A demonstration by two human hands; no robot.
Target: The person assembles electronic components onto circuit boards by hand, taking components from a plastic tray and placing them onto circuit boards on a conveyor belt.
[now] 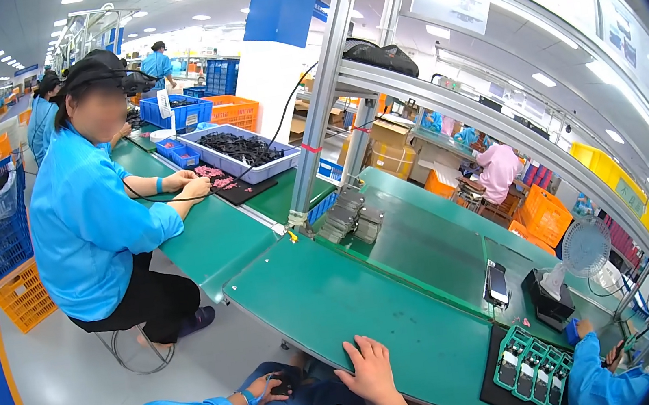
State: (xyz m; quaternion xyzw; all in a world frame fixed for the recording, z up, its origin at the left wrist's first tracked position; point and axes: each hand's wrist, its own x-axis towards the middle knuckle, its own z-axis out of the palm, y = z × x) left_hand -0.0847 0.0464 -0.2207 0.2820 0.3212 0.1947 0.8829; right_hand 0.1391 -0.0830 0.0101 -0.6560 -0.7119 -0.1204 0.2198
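My right hand lies on the near edge of the green work table, its fingers stretched and apart, with nothing in it. Lower and to the left, my left hand rests over my lap below the table edge. A blue band circles that wrist. Its fingers look loosely bent and apart; a dark patch shows beside them, and I can make out no held object. To the right of my right hand, green frames with dark and silver parts lie on a black mat.
A seated co-worker in blue handles small pink pieces at the left table. A bin of black parts stands there. Stacked grey parts, a phone, a tissue box and a fan are ahead. Another person's sleeve is lower right.
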